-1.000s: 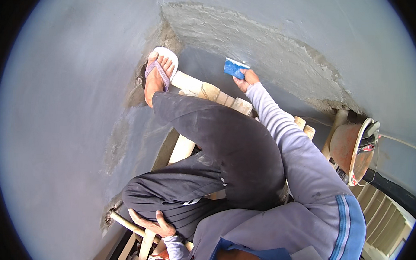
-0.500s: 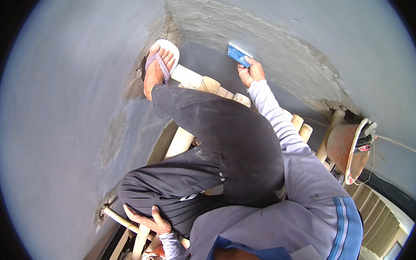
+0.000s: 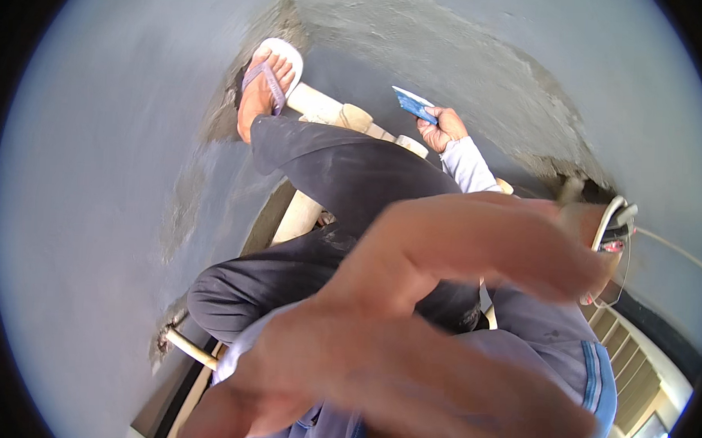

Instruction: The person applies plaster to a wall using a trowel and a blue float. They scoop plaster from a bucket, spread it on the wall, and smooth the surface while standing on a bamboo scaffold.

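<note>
In my right hand is a flat blue scraper with a pale edge, gripped between thumb and fingers. It stands apart from the rough plastered band of wall beyond it. My left hand looms large and blurred, close to the camera. Its fingers are spread and nothing shows in them. Behind it, parts of my lap, shirt and right arm are hidden.
My sandalled foot rests at the wall corner, by a bamboo pole. More bamboo runs beneath my legs. A bucket with tools hangs at the right, partly covered by my fingers. Grey walls enclose the space.
My left hand has left my knee and risen up close to the camera. My right hand has drawn the scraper back from the wall, slightly right and nearer, and tilted it.
</note>
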Tool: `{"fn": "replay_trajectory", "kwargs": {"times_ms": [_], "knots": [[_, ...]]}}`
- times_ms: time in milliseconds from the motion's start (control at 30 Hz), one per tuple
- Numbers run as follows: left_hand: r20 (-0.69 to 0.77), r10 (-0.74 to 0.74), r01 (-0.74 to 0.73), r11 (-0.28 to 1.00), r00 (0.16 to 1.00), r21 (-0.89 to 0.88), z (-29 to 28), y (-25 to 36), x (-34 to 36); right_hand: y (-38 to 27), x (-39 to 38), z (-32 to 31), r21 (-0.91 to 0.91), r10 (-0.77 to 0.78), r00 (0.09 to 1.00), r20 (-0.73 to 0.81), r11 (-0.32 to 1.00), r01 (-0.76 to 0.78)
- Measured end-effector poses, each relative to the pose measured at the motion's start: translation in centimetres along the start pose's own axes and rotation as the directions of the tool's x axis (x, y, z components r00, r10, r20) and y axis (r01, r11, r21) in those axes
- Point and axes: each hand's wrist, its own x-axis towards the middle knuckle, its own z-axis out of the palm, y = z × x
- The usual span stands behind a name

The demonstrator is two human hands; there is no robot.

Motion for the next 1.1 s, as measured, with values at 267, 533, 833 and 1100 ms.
{"fn": "replay_trajectory", "kwargs": {"times_ms": [267, 533, 833, 1100], "knots": [[0.171, -0.142, 0.134, 0.989, 0.975, 0.056, -0.1, -0.3, 0.3, -0.2, 6.9, -2.2, -0.05, -0.077, 0.986, -0.148, 0.996, 0.07], [0.178, -0.167, 0.151, 0.983, 0.97, 0.099, -1.4, -0.4, -0.2, -2.4, 8.2, -1.9, 0.134, -0.116, 0.99, -0.084, 0.983, 0.127], [0.182, -0.154, 0.132, 0.983, 0.971, 0.126, -1.9, -0.2, -1.1, -5.0, 2.5, -0.7, 0.14, -0.202, 0.976, -0.078, 0.967, 0.211], [0.21, -0.142, 0.119, 0.986, 0.967, 0.116, -1.7, -0.4, -1.3, -2.5, -2.2, -4.0, -0.132, -0.156, 0.987, -0.047, 0.98, 0.149]]}}
